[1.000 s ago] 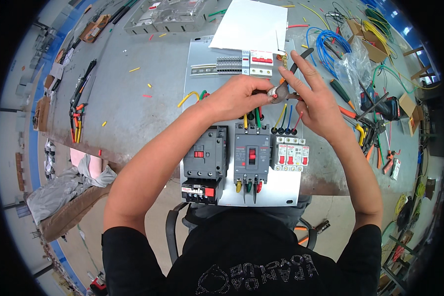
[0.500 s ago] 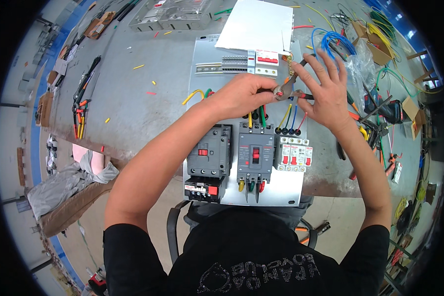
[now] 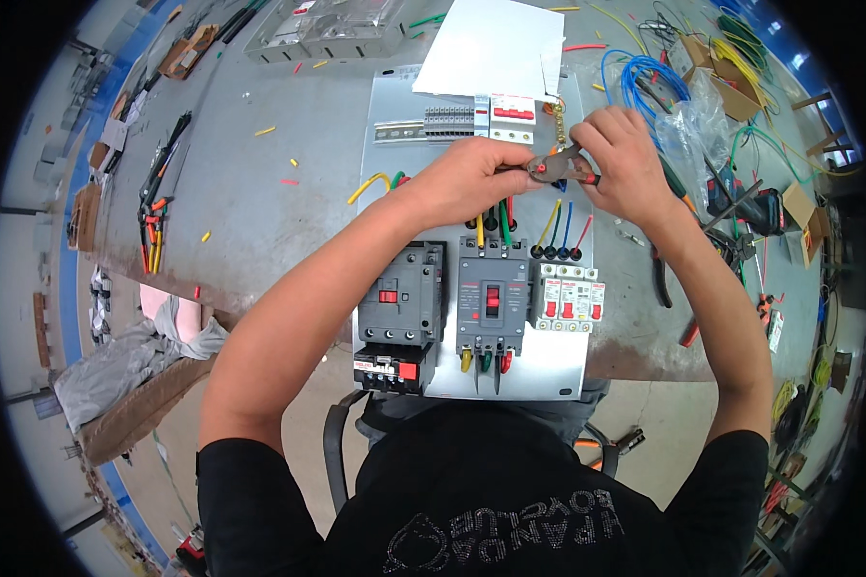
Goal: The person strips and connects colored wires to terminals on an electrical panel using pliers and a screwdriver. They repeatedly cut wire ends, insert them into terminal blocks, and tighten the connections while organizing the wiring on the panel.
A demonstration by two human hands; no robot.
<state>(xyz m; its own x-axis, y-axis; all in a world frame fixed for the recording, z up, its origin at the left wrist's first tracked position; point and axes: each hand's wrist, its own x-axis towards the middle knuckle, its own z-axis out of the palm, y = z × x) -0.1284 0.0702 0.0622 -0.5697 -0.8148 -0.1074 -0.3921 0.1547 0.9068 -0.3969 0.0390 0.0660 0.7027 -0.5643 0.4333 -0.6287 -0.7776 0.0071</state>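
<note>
My right hand (image 3: 624, 165) is closed round the handles of a pair of cutting pliers (image 3: 554, 165). A small red wire end (image 3: 541, 169) shows at the pliers' jaws. My left hand (image 3: 471, 183) pinches at the jaws from the other side; its fingers hide most of the wire. Below that hand, a grey moulded-case circuit breaker (image 3: 492, 296) has yellow, green and red wires rising from its top. A contactor (image 3: 400, 296) sits left of it, and small white breakers (image 3: 568, 298) with thin coloured wires sit right. All are on a metal mounting plate (image 3: 539, 370).
On the plate's far part are a terminal strip (image 3: 449, 121), a white breaker (image 3: 512, 117) and a white sheet (image 3: 491, 48). Blue wire coils (image 3: 635, 82), a plastic bag (image 3: 698, 120) and a cordless drill (image 3: 765, 213) lie to the right. Several hand tools (image 3: 154, 207) lie left.
My right hand's spread fingers have curled in round the pliers' handles, drawing them together. The pliers and left hand have shifted slightly up in the picture.
</note>
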